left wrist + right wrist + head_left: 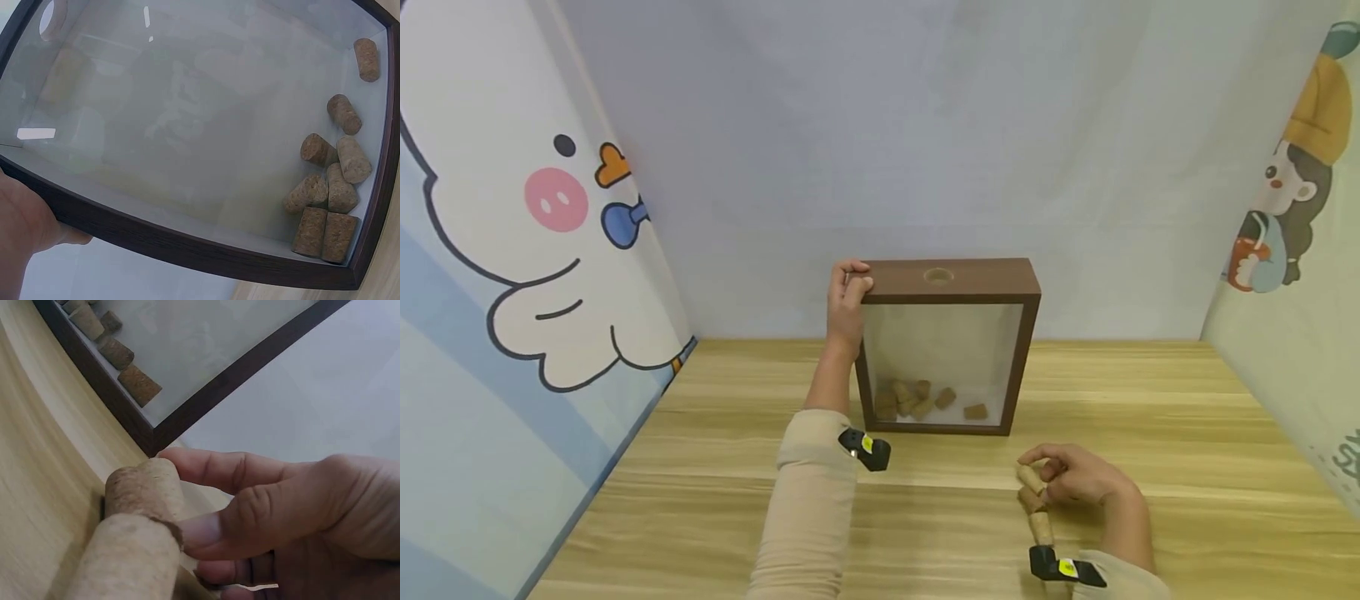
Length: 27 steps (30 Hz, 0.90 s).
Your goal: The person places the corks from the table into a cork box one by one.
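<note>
A brown-framed shadow box (pixel 981 277) with a clear front and a round hole (pixel 938 276) in its top stands upright on the table. My left hand (pixel 847 302) grips its upper left corner. Several corks (pixel 342 187) lie inside, mostly heaped in one bottom corner. Just in front of the box's right side, my right hand (pixel 1086 479) pinches a cork (pixel 1031 477) between thumb and index finger. Two more corks line up behind it toward me: a darker one (pixel 132 490) and a paler one (pixel 128 559). In the right wrist view the corks partly cover one another.
The wood-grain table (pixel 1150 400) meets a pale cloth backdrop (pixel 925 125) behind the box. Cartoon-printed cloth panels stand at the left (pixel 490 208) and the right (pixel 1307 333). A small black camera sits on each wrist.
</note>
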Each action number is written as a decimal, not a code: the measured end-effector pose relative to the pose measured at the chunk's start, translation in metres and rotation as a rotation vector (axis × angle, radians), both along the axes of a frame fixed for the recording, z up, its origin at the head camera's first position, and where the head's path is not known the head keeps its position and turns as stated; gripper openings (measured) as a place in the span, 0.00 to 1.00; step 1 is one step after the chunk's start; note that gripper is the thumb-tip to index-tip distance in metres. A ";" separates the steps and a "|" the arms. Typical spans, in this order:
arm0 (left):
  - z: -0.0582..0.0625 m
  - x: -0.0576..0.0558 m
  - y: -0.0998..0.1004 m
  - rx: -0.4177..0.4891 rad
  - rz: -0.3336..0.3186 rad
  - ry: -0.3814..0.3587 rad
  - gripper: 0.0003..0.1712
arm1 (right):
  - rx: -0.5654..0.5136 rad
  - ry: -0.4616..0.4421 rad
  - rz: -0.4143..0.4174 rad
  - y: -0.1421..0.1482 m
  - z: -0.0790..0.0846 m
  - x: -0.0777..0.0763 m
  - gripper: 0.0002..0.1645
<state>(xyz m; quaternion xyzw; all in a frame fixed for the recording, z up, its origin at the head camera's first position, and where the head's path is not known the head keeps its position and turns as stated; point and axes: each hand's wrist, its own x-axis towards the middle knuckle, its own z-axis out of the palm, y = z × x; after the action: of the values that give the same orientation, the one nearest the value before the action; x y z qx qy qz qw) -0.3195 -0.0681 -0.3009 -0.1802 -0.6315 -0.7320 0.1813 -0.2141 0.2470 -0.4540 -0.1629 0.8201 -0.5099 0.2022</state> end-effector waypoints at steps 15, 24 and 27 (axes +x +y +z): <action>-0.001 0.001 0.001 -0.019 -0.016 -0.003 0.08 | 0.056 0.054 -0.079 0.000 -0.002 0.003 0.23; -0.010 -0.012 -0.001 -0.025 -0.017 0.016 0.08 | 0.040 0.078 -0.052 0.005 0.015 0.010 0.24; -0.018 -0.022 -0.003 -0.020 -0.016 0.018 0.08 | -0.016 0.056 -0.072 0.002 0.023 0.011 0.25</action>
<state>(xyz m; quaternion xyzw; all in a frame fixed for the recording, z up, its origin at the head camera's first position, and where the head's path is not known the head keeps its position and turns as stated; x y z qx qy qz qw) -0.3414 -0.0714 -0.3189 -0.1935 -0.6357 -0.7254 0.1794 -0.2035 0.2492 -0.4313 -0.1494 0.8265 -0.5188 0.1593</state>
